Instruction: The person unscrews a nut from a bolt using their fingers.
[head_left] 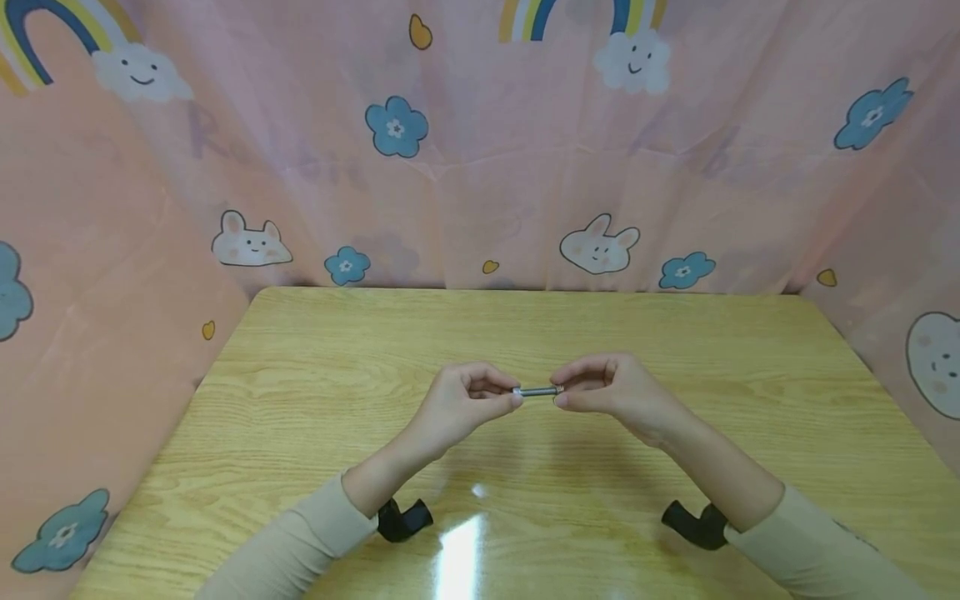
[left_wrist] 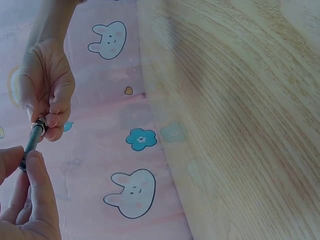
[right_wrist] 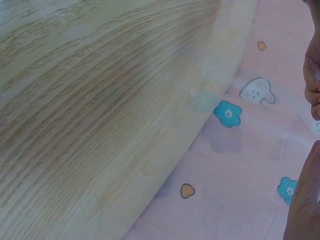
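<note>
A short silver bolt (head_left: pixel 538 392) lies nearly level between both hands, above the table. My left hand (head_left: pixel 461 408) pinches its left end between thumb and fingers. At the other end, the thumb and fingers of my right hand (head_left: pixel 618 392) pinch it. The left wrist view shows the threaded shank (left_wrist: pixel 33 140) bare between the fingertips. A hexagonal metal piece (left_wrist: pixel 39 123) sits at the right hand's end, partly covered by fingers. In the right wrist view both hands are cut off at the right edge, and the bolt is out of sight.
Beneath the hands is a wood-grain table (head_left: pixel 360 342) with a bright reflection near its front. A pink printed curtain (head_left: pixel 480 200) hangs behind and along both sides. Black wrist mounts (head_left: pixel 405 521) show at both sleeves.
</note>
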